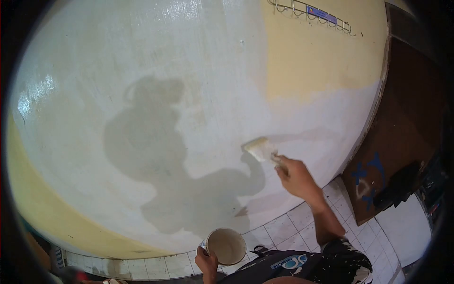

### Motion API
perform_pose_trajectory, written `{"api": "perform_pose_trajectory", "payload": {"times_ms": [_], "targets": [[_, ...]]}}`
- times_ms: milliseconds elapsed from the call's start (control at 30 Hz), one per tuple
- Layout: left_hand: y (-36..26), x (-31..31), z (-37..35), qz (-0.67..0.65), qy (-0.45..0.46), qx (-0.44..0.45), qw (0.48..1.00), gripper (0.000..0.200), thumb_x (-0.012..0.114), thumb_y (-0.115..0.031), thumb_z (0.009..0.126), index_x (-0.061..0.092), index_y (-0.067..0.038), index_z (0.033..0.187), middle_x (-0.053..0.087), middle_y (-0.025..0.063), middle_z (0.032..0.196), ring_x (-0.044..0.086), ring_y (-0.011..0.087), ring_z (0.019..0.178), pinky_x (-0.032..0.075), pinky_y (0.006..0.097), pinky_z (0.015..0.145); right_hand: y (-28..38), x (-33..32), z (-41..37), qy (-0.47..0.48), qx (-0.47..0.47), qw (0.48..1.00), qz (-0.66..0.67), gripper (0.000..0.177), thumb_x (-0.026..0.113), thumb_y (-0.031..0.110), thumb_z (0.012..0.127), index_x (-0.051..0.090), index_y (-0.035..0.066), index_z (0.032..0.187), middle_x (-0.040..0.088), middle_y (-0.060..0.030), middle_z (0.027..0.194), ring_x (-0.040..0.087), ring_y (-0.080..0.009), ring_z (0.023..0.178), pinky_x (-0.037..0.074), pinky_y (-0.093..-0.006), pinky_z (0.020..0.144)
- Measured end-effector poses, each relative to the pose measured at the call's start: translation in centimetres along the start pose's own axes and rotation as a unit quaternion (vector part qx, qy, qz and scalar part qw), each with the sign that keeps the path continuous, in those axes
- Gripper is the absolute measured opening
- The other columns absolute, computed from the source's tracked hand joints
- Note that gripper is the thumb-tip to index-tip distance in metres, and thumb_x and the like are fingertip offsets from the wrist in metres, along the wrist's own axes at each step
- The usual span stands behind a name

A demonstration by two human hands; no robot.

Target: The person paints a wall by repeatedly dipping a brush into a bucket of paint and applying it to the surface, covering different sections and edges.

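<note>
My right hand (294,176) is closed round the handle of a wide paintbrush (261,149), its pale bristles up against the wall. Fresh whitish paint covers much of the wall (227,94), with yellow still showing at the upper right and lower left. Low in front of me, my left hand (206,261) grips a paint bucket (227,246) by its side. The bucket's mouth faces up, and its inside looks pale. A shadow of my head and arm falls across the painted wall.
A wire hook rack (312,13) hangs on the yellow area (326,57). To the right stands a brown door (402,109) with blue marks and dark cloth near its lower part. White tiles (283,232) cover the floor along the wall's foot.
</note>
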State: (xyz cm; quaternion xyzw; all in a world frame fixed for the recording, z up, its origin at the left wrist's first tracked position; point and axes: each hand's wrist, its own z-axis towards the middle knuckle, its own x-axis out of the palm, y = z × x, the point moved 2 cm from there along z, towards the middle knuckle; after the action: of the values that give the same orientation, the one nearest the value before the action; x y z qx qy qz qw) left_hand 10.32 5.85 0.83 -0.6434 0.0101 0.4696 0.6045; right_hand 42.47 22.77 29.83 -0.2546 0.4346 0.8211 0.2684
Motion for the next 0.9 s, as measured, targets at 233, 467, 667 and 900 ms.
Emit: {"api": "perform_pose_trajectory", "payload": {"times_ms": [233,467,667,900], "targets": [[-0.2,-0.5,0.1,0.008,0.037,-0.001,0.999,0.026,0.065,-0.016,0.072,0.045,-0.001,0.068,0.048,0.016,0.054,0.047,0.0332,0.049,0.039,0.0428,0.049,11.5,-9.8,6.5,-0.158,-0.113,0.979,-0.053,0.034,0.059,0.005,0.09,0.062,-0.001,0.123,0.064,-0.0263,0.082,0.064,-0.0377,0.071,0.049,-0.0436,0.067],[0.1,-0.4,-1.1,0.011,0.053,-0.014,0.998,0.031,0.07,-0.02,0.074,0.046,0.0,0.069,0.047,0.0152,0.054,0.045,0.0308,0.049,0.038,0.0432,0.05,11.7,-3.3,12.2,-0.232,-0.168,0.925,-0.248,0.047,0.053,0.003,0.087,0.054,0.0,0.134,0.061,-0.0251,0.079,0.064,-0.0423,0.065,0.054,-0.0477,0.06],[0.8,-1.5,-2.2,-0.002,0.051,-0.057,0.997,0.029,0.069,-0.018,0.073,0.047,0.0,0.069,0.049,0.0154,0.055,0.047,0.0315,0.049,0.04,0.0435,0.05,8.9,1.2,7.8,-0.159,-0.08,0.958,-0.226,0.046,0.057,0.004,0.086,0.056,-0.001,0.132,0.061,-0.0248,0.076,0.064,-0.0411,0.065,0.053,-0.0484,0.059],[1.6,-2.5,-2.0,0.036,0.052,-0.023,0.998,0.02,0.064,-0.01,0.07,0.047,-0.001,0.069,0.052,0.0177,0.055,0.055,0.0396,0.051,0.044,0.0457,0.052,14.3,-5.8,8.4,-0.085,-0.098,0.977,-0.17,0.027,0.056,0.006,0.087,0.067,-0.005,0.109,0.067,-0.0285,0.088,0.067,-0.0401,0.083,0.053,-0.0489,0.075]]}}
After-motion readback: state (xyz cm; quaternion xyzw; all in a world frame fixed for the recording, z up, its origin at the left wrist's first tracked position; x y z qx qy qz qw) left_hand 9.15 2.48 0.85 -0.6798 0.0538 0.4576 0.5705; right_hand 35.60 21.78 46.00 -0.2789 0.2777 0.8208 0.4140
